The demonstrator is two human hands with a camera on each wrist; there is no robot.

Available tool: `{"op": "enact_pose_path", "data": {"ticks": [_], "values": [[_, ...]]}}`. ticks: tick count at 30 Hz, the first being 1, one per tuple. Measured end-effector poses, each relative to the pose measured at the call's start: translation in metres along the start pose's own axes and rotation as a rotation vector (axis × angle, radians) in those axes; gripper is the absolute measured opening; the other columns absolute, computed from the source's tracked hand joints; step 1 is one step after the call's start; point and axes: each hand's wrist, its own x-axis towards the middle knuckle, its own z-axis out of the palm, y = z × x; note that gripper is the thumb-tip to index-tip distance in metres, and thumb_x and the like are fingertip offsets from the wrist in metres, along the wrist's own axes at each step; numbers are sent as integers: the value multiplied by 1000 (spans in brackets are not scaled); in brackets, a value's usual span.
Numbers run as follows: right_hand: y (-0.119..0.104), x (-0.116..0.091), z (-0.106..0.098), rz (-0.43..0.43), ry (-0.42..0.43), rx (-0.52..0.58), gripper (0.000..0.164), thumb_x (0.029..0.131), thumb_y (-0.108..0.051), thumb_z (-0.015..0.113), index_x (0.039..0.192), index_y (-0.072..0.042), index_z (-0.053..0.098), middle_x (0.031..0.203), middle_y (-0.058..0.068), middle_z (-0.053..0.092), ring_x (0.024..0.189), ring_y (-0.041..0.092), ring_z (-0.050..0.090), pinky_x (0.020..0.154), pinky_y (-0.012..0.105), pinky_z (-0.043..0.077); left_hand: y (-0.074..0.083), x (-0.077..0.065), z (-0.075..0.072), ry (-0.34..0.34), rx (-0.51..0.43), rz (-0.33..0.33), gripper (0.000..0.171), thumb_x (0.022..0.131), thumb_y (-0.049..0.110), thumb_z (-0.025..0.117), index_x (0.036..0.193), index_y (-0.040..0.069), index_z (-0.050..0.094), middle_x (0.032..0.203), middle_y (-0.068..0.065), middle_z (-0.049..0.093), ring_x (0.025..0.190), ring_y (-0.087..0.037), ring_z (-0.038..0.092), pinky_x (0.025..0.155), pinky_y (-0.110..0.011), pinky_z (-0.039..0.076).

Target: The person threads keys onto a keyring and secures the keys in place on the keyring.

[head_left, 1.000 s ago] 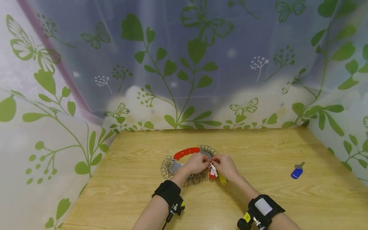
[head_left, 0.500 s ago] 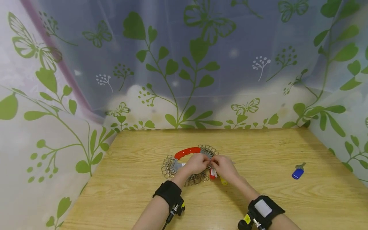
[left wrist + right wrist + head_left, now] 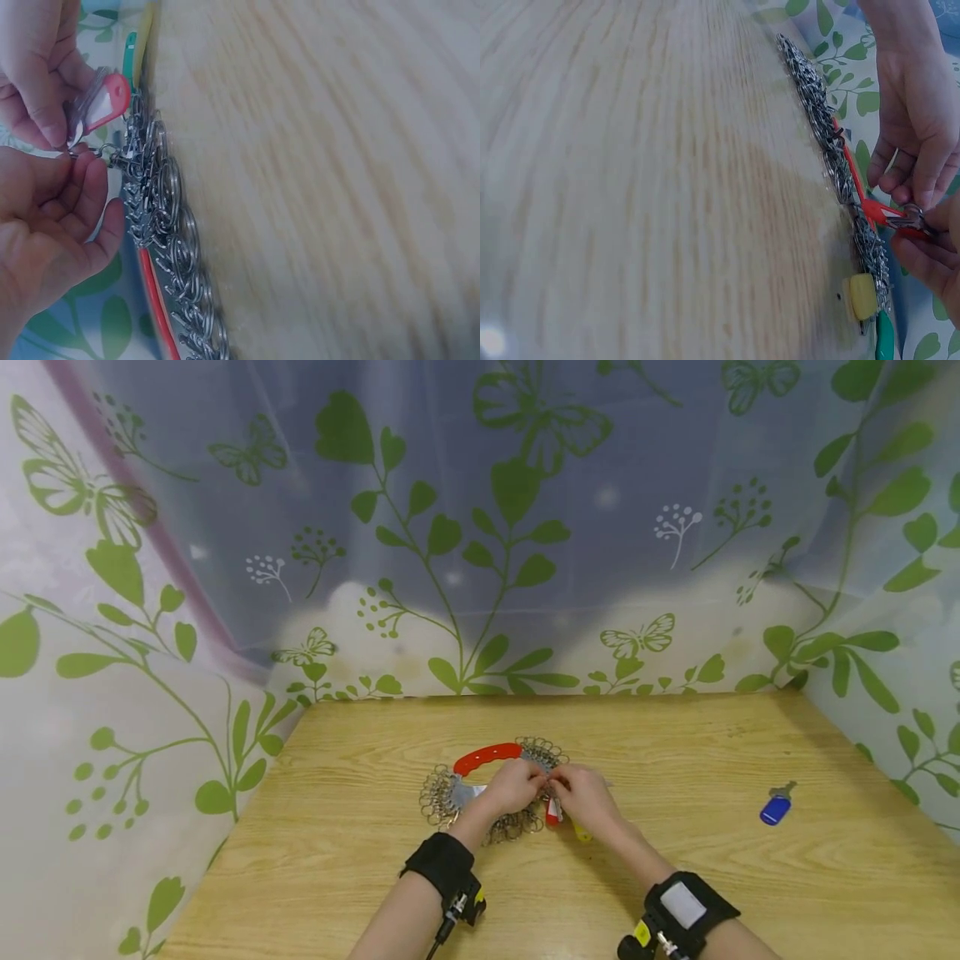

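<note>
A key holder with a red handle (image 3: 487, 757) and a fringe of metal rings (image 3: 438, 797) lies on the table. My left hand (image 3: 516, 783) is over its right part, and its thumb and fingertips pinch a small metal ring (image 3: 75, 154) at the holder's edge. Fingertip to fingertip with it, my right hand (image 3: 588, 793) pinches keys that share a ring with a red key tag (image 3: 112, 101). The red tag hangs below the fingers in the head view. The exact join of the rings is hidden by the fingertips.
A yellow key tag (image 3: 862, 297) and a green key tag (image 3: 885, 335) are at the holder's right end. Farther right on the wooden table (image 3: 675, 743) lies a blue key tag (image 3: 775, 811) with a key. Patterned curtains (image 3: 420, 635) stand behind and at both sides.
Both hands stay together at the same spot. The keys by the red tag have shifted partly behind the right fingers, and less of the yellow tag shows.
</note>
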Motion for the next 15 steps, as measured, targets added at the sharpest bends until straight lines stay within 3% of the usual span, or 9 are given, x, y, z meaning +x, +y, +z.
{"op": "enact_pose_path", "data": {"ticks": [10,15], "values": [[-6,4,4,88,36,46,6,85,0,63,81,-1,67,72,6,63,57,11,54,50,25,44,1,2,4,82,49,-11,26,97,9,47,79,6,66,57,2,44,47,-10,36,49,-22,31],[-4,5,5,56,45,48,6,85,0,63,81,-2,67,72,4,62,59,12,54,53,27,44,0,3,4,74,-59,-42,31,97,9,46,72,-1,62,54,0,40,46,-11,34,49,-23,29]]}}
